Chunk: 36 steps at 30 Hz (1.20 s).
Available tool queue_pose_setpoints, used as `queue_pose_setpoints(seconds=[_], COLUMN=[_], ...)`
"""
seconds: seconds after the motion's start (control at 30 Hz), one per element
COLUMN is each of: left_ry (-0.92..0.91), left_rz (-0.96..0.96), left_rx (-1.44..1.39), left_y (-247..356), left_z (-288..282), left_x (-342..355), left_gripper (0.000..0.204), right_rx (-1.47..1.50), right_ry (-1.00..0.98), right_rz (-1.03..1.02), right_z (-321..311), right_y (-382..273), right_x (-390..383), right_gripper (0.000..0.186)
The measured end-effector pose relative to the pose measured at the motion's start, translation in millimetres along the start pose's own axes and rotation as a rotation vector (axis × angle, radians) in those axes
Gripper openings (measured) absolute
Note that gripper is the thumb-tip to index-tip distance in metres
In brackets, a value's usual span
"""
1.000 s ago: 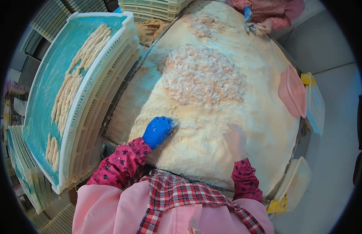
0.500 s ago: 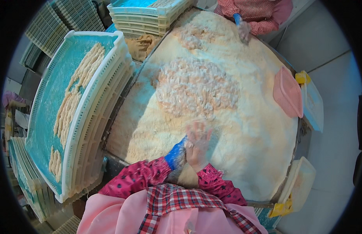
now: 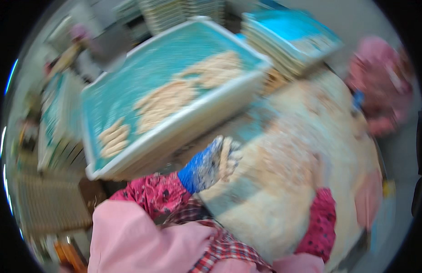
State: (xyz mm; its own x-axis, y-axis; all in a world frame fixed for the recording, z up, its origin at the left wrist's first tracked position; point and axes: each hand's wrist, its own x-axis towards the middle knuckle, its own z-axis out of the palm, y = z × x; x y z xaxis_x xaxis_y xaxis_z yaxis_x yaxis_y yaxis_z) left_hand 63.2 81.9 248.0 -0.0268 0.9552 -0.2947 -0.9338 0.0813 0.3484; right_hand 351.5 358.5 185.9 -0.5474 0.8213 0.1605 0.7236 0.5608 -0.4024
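My left hand (image 3: 206, 164), in a flour-dusted blue glove, is closed round a flour-coated meat strip (image 3: 225, 159) above the near left edge of the floured table. My right hand (image 3: 321, 169) reaches over the flour at the right side of a heap of pale pink raw meat pieces (image 3: 283, 152). Motion blurs its fingers, so I cannot see whether it holds anything. Left of my left hand stands a white crate (image 3: 215, 102) lined with teal sheeting, where coated strips (image 3: 168, 102) lie in rows.
More stacked crates (image 3: 288, 41) stand behind the table (image 3: 261, 223). A person in pink (image 3: 379, 86) is at the far right. A pink basket (image 3: 369, 200) rests at the table's right edge. Other stacked trays (image 3: 61, 123) fill the left side.
The view has swung left toward the crate. My hands, together over the flour before, are now apart: the left holds a coated strip near the crate, the right has gone out to the heap.
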Motion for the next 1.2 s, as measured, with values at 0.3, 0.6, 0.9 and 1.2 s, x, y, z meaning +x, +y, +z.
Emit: queue_pose_setpoints(seconds=[0.3, 0.6, 0.9, 1.2], left_ry=[0.591, 0.517, 0.217, 0.198], left_rz=[0.480, 0.358, 0.409, 0.346], left_rx=[1.127, 1.545, 1.787, 2.034], left_y=[212, 215, 207, 202], left_z=[-83, -59, -6, 6], left_x=[-105, -68, 73, 103], left_gripper=[0.054, 0.045, 0.036, 0.043], right_rx=[-0.184, -0.075, -0.022, 0.302], right_ry=[-0.034, -0.012, 0.012, 0.180], right_rz=[-0.084, -0.018, -0.013, 0.301], right_z=[-41, -41, -34, -33], right_y=[119, 115, 127, 130], right_x=[-24, -28, -41, -61], right_gripper=[0.016, 0.015, 0.014, 0.014])
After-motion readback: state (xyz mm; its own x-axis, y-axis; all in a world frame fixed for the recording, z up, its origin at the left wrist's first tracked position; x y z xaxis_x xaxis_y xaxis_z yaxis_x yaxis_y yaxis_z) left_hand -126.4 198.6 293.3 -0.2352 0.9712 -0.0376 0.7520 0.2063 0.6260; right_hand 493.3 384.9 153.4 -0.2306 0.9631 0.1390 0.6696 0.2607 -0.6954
